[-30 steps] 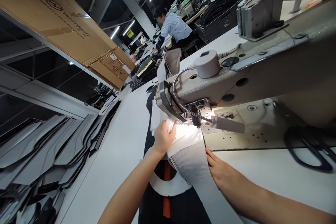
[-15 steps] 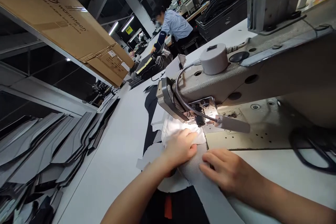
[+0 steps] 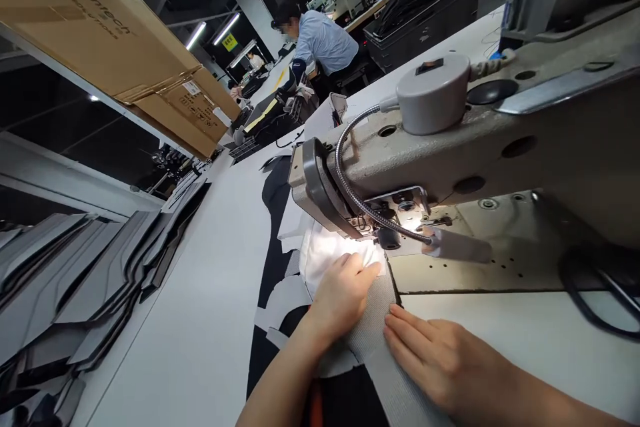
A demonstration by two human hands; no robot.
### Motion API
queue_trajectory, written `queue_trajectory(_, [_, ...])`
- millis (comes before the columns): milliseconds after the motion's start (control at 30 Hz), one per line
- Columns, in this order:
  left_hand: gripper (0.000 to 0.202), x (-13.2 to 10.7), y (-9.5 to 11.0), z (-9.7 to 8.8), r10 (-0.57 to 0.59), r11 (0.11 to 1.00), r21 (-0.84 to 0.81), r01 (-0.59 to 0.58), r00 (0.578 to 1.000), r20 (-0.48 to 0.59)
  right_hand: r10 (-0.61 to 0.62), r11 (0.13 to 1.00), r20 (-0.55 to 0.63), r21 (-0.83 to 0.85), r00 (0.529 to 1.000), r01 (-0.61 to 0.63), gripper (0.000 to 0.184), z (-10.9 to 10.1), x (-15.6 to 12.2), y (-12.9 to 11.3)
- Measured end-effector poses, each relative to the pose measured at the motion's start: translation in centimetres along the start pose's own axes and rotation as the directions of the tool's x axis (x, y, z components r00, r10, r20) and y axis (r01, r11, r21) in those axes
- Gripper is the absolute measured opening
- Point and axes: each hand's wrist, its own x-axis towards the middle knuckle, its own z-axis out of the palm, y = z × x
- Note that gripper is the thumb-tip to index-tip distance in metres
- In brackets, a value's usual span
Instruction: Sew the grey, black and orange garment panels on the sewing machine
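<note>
A sewing machine stands in front of me, its small lamp lighting the needle area. Under its head lies bunched white fabric, joined to or overlapping a grey mesh fabric piece; I cannot tell which. My left hand has its fingers curled on the white fabric, just before the needle. To its right, my right hand lies with fingers stretched out along the edge of the grey mesh piece. Black fabric with an orange strip shows beneath my left forearm. The needle tip is hidden.
Black-handled scissors lie at the right on the machine bed and table. Stacks of grey cut panels line the left side. A large cardboard box is at upper left. A co-worker in a blue shirt bends over a far table.
My right hand's fingers have straightened from a curled pose and now lie flatter on the mesh. My left hand stays on the white fabric. The camera view has shifted, with the machine appearing larger.
</note>
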Motion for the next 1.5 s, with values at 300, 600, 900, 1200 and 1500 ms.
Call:
queue_trajectory(300, [0.026, 2.3, -2.1, 0.3, 0.074, 0.996, -0.044, -0.077, 0.996, -0.05, 0.082, 0.996, 0.007, 0.023, 0.997, -0.082, 0.04, -0.1, 1.0, 1.9])
queue_trajectory(600, [0.035, 4.0, -3.8, 1.4, 0.078, 0.992, -0.088, -0.093, 0.984, -0.162, 0.306, 0.942, 0.153, 0.096, 0.94, -0.322, 0.03, 0.8, 0.7, 3.5])
queue_trajectory(900, [0.081, -2.3, -0.6, -2.5, 0.127, 0.974, -0.201, -0.103, 0.986, 0.107, 0.162, 0.92, 0.335, 0.288, 0.928, -0.264, 0.023, -1.0, -0.1, 4.8])
queue_trajectory(1200, [0.03, -0.6, -0.9, -0.6, 0.056, 0.955, -0.287, -0.076, 0.995, -0.077, 0.106, 0.845, 0.383, 0.453, 0.918, -0.286, 0.023, -2.0, 1.0, 4.5])
queue_trajectory(1500, [0.04, -1.6, -1.4, -1.3, -0.299, 0.682, -0.7, 0.214, 0.954, 0.0, 0.138, 0.946, 0.322, 0.236, 0.937, -0.22, 0.037, -0.3, -0.2, 4.4])
